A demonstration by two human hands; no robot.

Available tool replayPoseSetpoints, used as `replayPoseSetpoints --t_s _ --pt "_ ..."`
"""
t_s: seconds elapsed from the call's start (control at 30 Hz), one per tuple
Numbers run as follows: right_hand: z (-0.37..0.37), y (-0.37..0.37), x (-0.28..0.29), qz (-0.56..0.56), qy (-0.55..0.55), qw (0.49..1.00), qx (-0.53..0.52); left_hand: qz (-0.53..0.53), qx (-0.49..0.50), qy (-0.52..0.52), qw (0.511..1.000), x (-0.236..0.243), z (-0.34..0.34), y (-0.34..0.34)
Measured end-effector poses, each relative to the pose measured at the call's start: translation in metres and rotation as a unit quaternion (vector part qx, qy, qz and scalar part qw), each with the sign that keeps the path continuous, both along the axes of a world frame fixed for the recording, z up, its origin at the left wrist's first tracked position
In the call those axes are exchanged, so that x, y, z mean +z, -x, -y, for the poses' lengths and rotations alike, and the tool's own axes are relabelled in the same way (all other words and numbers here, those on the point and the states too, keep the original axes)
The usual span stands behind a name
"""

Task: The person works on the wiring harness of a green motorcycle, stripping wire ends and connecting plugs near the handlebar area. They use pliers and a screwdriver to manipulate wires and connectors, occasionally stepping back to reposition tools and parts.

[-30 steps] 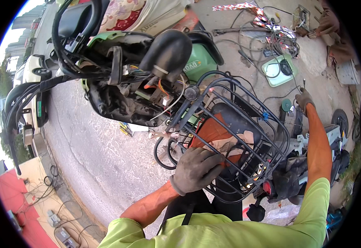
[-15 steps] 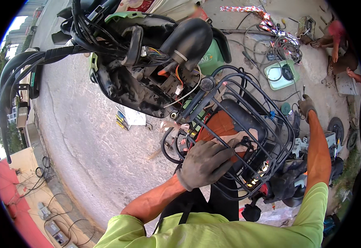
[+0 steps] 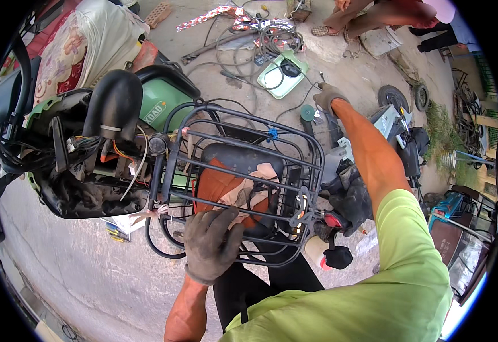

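Note:
My left hand (image 3: 212, 245), in a grey work glove, rests on the near bars of a black metal rack (image 3: 232, 138) with its fingers loosely apart. The rack sits on the rear of a partly stripped scooter. Through its bars show a dark seat (image 3: 243, 157), a brown-orange cloth (image 3: 212, 179) and a pinkish-beige cloth piece (image 3: 242, 189). My right hand (image 3: 330, 97), gloved too, reaches far out past the rack above the ground. Its fingers are closed near a thin dark piece that sticks up; what it is I cannot make out.
At left lie the scooter's open body with loose wires and a black curved cover (image 3: 112, 105). Beyond the rack are a pale green panel (image 3: 282, 74), coiled cables (image 3: 277, 40) and a green reel (image 3: 307, 113). People stand at far right near a white bucket (image 3: 381, 41). Screwdrivers (image 3: 115, 231) lie on the ground.
My view has swung to the right, so the scooter now appears further left. My left hand stays on the rack, and my right arm stays stretched out.

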State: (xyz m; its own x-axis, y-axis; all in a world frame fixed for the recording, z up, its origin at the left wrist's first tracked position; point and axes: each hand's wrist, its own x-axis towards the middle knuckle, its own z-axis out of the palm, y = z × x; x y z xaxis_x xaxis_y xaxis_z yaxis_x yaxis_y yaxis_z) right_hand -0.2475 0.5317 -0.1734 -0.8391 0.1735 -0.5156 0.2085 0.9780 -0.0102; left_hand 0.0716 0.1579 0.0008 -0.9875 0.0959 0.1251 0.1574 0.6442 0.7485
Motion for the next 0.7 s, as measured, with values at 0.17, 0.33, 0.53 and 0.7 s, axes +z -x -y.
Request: replayPoseSetpoints --t_s 0.17,0.33,0.53,0.7 --pt "0.002 -0.006 -0.003 0.009 -0.011 1.000 0.001 -0.001 0.002 -0.003 1.000 0.000 0.002 -0.002" --pt "0.009 -0.009 0.004 0.031 -0.005 0.999 -0.012 -0.001 0.003 -0.006 1.000 0.002 0.004 -0.003" --pt "0.000 -0.014 -0.001 0.022 -0.001 1.000 -0.003 -0.002 0.015 0.002 1.000 -0.001 0.002 -0.004" --pt "-0.005 -0.018 -0.002 0.048 0.020 0.998 -0.030 -0.016 0.014 -0.002 1.000 -0.002 0.001 -0.003"
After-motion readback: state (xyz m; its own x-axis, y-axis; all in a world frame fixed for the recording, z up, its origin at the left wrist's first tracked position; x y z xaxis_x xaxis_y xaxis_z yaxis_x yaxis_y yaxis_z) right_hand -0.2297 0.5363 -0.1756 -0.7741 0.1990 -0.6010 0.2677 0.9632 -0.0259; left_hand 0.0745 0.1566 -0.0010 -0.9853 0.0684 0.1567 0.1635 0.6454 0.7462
